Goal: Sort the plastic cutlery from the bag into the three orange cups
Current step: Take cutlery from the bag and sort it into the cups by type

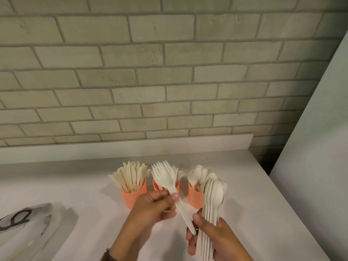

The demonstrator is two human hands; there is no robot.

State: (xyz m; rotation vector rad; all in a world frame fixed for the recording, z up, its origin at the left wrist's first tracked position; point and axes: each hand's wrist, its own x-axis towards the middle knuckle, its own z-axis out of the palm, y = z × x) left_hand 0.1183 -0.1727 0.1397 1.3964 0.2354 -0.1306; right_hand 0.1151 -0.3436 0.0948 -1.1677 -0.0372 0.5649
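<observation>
— Grey bricks are seen all across the back wall (169, 72). What is found under it?

— A white counter (75, 176) is set against it, with a low raised lip along the back. At the far left a see-through bag (28, 227) with black marks is laid flat near the front edge. Plenty of open counter is seen between it and the cups.

— How are the cups placed?

— Three orange cups are lined up in a row, close but not touching. The left cup (131, 198) is packed with knives (130, 176). The middle cup (157, 185) is partly hidden, and a few fork tips (178, 172) are seen poking out of it.

— What is held there?

— A bunch of forks (162, 173) is pinched between the thumb and fingers of the left hand (152, 208), heads up, in front of that cup. The handles are slanted down toward the right thumb.

— And further right?

— The right cup (194, 198) is filled with spoons (199, 173). A thick bunch of spoons (214, 194) is gripped tight in the right hand (222, 240), bowls up.

— Is much room seen on that side?

— Only a little. The counter's right edge is slanted close by, and a tall white panel (310, 147) is stood past it.
</observation>
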